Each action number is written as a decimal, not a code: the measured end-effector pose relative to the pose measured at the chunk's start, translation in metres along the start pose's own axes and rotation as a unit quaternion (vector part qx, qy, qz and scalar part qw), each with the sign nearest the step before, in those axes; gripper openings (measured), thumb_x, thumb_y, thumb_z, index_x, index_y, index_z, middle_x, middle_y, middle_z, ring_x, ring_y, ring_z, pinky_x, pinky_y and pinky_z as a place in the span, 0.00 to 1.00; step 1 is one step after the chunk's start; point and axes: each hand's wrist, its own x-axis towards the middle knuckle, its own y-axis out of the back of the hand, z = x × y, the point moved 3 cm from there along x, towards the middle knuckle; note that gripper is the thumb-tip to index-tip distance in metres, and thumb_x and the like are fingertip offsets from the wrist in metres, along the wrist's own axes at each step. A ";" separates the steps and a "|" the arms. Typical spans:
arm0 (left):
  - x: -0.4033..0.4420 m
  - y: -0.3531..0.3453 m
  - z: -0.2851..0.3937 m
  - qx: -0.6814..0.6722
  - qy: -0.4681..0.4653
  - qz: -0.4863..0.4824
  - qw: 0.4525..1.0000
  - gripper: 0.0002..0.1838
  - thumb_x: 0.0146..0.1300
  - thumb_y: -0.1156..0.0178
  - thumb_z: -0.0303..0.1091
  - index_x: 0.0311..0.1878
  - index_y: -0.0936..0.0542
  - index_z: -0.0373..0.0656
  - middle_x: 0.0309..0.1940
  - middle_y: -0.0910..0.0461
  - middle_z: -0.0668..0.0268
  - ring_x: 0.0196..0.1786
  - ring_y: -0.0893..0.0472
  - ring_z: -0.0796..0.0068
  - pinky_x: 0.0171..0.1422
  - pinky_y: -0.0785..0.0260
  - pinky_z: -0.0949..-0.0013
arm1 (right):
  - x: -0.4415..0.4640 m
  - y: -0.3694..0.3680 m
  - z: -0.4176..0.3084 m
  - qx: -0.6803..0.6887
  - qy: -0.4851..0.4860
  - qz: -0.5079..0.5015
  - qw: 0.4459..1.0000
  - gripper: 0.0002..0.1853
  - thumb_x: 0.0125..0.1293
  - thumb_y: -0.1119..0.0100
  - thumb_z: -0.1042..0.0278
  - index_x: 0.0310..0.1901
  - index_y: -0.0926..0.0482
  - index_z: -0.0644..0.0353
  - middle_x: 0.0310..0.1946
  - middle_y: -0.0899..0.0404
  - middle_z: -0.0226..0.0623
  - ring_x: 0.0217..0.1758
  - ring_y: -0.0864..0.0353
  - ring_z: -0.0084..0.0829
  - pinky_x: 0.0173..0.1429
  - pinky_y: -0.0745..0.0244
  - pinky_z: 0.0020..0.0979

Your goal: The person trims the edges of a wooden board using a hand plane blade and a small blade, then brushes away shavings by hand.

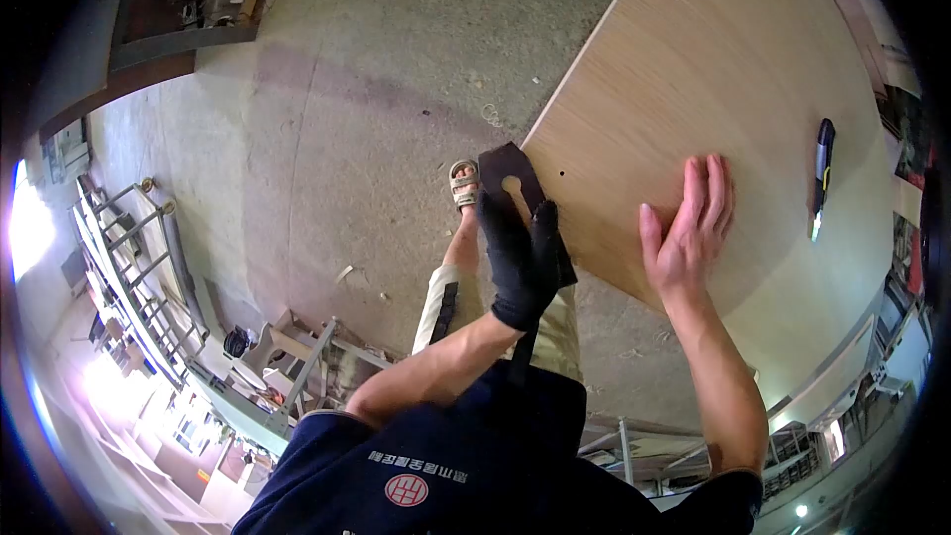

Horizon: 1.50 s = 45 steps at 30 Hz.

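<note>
I have the gloved left hand point(520, 263) wrapped around a dark tool with a keyhole-shaped slot point(501, 160), at the left edge of the wood panel point(634, 129). My bare right hand point(688, 243), fingers extended, rests on the panel; a utility knife point(823, 163) lies farther right.

The knife point(822, 168) lies on the board point(634, 99), the tool point(496, 160) to its left, perhaps touching the board's edge.
</note>
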 end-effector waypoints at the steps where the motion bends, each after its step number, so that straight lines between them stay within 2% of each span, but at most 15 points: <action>1: -0.002 -0.006 -0.002 0.044 -0.017 0.020 0.999 0.32 0.72 0.40 0.29 0.73 0.43 0.36 0.66 0.32 0.53 0.68 0.32 0.63 0.73 0.41 0.63 | 0.000 0.002 0.001 0.004 0.000 0.005 1.000 0.38 0.74 0.51 0.42 0.73 0.37 0.66 0.73 0.42 0.57 0.77 0.42 0.59 0.76 0.45 0.60; 2: -0.004 -0.008 -0.004 0.087 -0.034 0.039 0.995 0.32 0.72 0.40 0.30 0.73 0.43 0.37 0.66 0.33 0.53 0.68 0.32 0.64 0.73 0.41 0.62 | 0.000 0.002 0.001 0.009 -0.001 0.010 1.000 0.38 0.73 0.51 0.42 0.73 0.37 0.66 0.73 0.42 0.57 0.76 0.42 0.59 0.76 0.45 0.60; 5: -0.005 -0.003 -0.031 0.025 0.007 0.010 1.000 0.31 0.72 0.39 0.31 0.72 0.41 0.37 0.66 0.34 0.53 0.68 0.33 0.63 0.74 0.43 0.61 | -0.003 -0.002 0.005 0.027 0.004 0.036 0.999 0.36 0.72 0.47 0.47 0.73 0.37 0.64 0.73 0.41 0.56 0.76 0.41 0.59 0.76 0.45 0.59; 6: -0.005 0.000 -0.016 0.024 -0.065 0.026 0.997 0.26 0.73 0.41 0.30 0.69 0.38 0.38 0.58 0.29 0.58 0.60 0.28 0.68 0.66 0.34 0.65 | -0.002 0.000 0.004 0.034 -0.003 0.036 0.999 0.36 0.71 0.46 0.48 0.73 0.38 0.63 0.73 0.41 0.56 0.76 0.41 0.59 0.76 0.45 0.59; 11: -0.035 0.039 -0.013 -0.089 0.034 0.004 0.995 0.08 0.76 0.46 0.27 0.54 0.27 0.40 0.41 0.25 0.70 0.43 0.26 0.81 0.46 0.30 0.75 | -0.003 0.005 0.005 0.053 -0.002 0.033 0.998 0.36 0.70 0.44 0.51 0.73 0.39 0.63 0.73 0.41 0.57 0.76 0.42 0.59 0.77 0.46 0.59; 13: -0.046 0.039 -0.009 -0.050 -0.005 -0.030 0.998 0.05 0.76 0.44 0.30 0.49 0.24 0.39 0.37 0.23 0.72 0.40 0.25 0.83 0.42 0.31 0.76 | -0.005 0.007 0.008 0.076 0.007 0.050 0.996 0.35 0.70 0.42 0.54 0.72 0.38 0.64 0.72 0.39 0.57 0.75 0.40 0.58 0.76 0.44 0.59; 19: -0.054 0.017 -0.031 -0.089 0.152 -0.021 0.984 0.08 0.75 0.41 0.35 0.46 0.21 0.39 0.38 0.20 0.69 0.41 0.25 0.85 0.45 0.30 0.76 | -0.045 0.012 0.059 0.292 0.107 0.029 0.950 0.31 0.72 0.42 0.58 0.70 0.35 0.65 0.71 0.38 0.56 0.76 0.39 0.56 0.76 0.42 0.57; 23: -0.044 0.003 -0.024 -0.131 0.171 -0.018 0.976 0.11 0.76 0.40 0.39 0.48 0.21 0.39 0.36 0.20 0.72 0.36 0.24 0.85 0.40 0.30 0.77 | -0.090 0.036 0.140 0.163 0.120 -0.046 0.978 0.32 0.74 0.46 0.55 0.72 0.38 0.65 0.74 0.42 0.56 0.79 0.44 0.56 0.79 0.47 0.58; 24: -0.037 0.002 -0.032 -0.128 0.126 -0.029 0.983 0.13 0.75 0.40 0.42 0.46 0.23 0.40 0.32 0.21 0.74 0.31 0.25 0.84 0.35 0.32 0.77 | -0.097 0.042 0.154 0.131 0.129 -0.060 0.981 0.33 0.74 0.46 0.54 0.73 0.39 0.65 0.75 0.44 0.57 0.79 0.45 0.56 0.79 0.48 0.58; 27: -0.035 0.001 -0.025 -0.066 0.173 -0.060 0.981 0.17 0.76 0.43 0.49 0.44 0.23 0.43 0.27 0.25 0.74 0.27 0.26 0.82 0.31 0.33 0.75 | -0.102 0.041 0.161 0.070 0.153 -0.083 0.982 0.36 0.74 0.49 0.51 0.76 0.43 0.65 0.77 0.48 0.58 0.81 0.49 0.58 0.80 0.50 0.59; 30: -0.035 -0.007 -0.013 -0.065 0.189 -0.053 0.978 0.17 0.76 0.43 0.49 0.40 0.24 0.44 0.24 0.26 0.74 0.25 0.27 0.82 0.28 0.34 0.74 | -0.101 0.039 0.159 0.051 0.166 -0.099 0.980 0.39 0.74 0.50 0.49 0.77 0.46 0.66 0.78 0.50 0.58 0.81 0.51 0.60 0.81 0.52 0.60; 33: -0.035 -0.008 -0.002 -0.065 0.220 -0.061 0.972 0.16 0.76 0.42 0.47 0.38 0.25 0.45 0.23 0.27 0.75 0.23 0.27 0.82 0.26 0.36 0.74 | -0.100 0.038 0.160 0.054 0.171 -0.111 0.977 0.39 0.74 0.51 0.49 0.78 0.48 0.66 0.78 0.51 0.58 0.81 0.52 0.63 0.80 0.52 0.62; 39: -0.033 -0.012 -0.007 -0.048 0.172 -0.064 0.982 0.11 0.73 0.39 0.38 0.45 0.22 0.38 0.31 0.20 0.72 0.30 0.24 0.85 0.31 0.33 0.75 | -0.101 0.034 0.162 0.045 0.183 -0.125 0.974 0.39 0.75 0.54 0.47 0.78 0.49 0.66 0.79 0.53 0.59 0.81 0.52 0.64 0.80 0.53 0.64; 42: -0.044 -0.030 -0.010 -0.117 0.206 0.018 0.971 0.12 0.73 0.38 0.36 0.48 0.22 0.36 0.34 0.19 0.71 0.35 0.22 0.82 0.39 0.28 0.73 | -0.100 0.035 0.163 0.041 0.185 -0.124 0.974 0.38 0.77 0.58 0.46 0.78 0.49 0.66 0.79 0.53 0.59 0.81 0.52 0.63 0.80 0.53 0.63; 45: -0.077 -0.059 -0.018 -0.107 0.202 0.015 0.973 0.12 0.72 0.38 0.34 0.51 0.21 0.35 0.36 0.18 0.71 0.41 0.21 0.78 0.47 0.26 0.70 | -0.101 0.033 0.161 0.035 0.187 -0.112 0.975 0.37 0.78 0.61 0.46 0.78 0.48 0.66 0.78 0.52 0.59 0.81 0.52 0.62 0.80 0.53 0.62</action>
